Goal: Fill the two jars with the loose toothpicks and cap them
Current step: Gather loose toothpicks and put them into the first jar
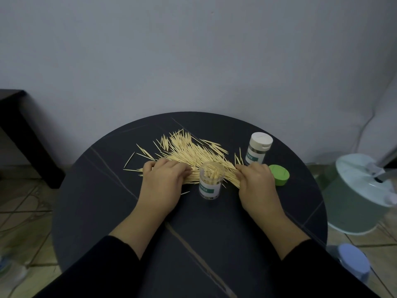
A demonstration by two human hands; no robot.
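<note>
A wide heap of loose toothpicks (189, 149) lies on the round dark table (193, 229). An uncapped clear jar (211, 181) stands upright at the heap's near edge, partly filled with toothpicks. My left hand (163, 186) rests palm down on the heap's left end, fingers curled onto toothpicks. My right hand (257, 186) presses on the heap's right end, fingers closed around a bunch of toothpicks. A second jar (258, 148) with a white cap stands at the back right. A green cap (279, 174) lies beside my right hand.
A pale green bin with a white lid (361, 190) stands on the floor to the right of the table. A blue-lidded container (354, 263) sits at the lower right. Dark furniture (19, 130) is at the left. The wall is right behind the table.
</note>
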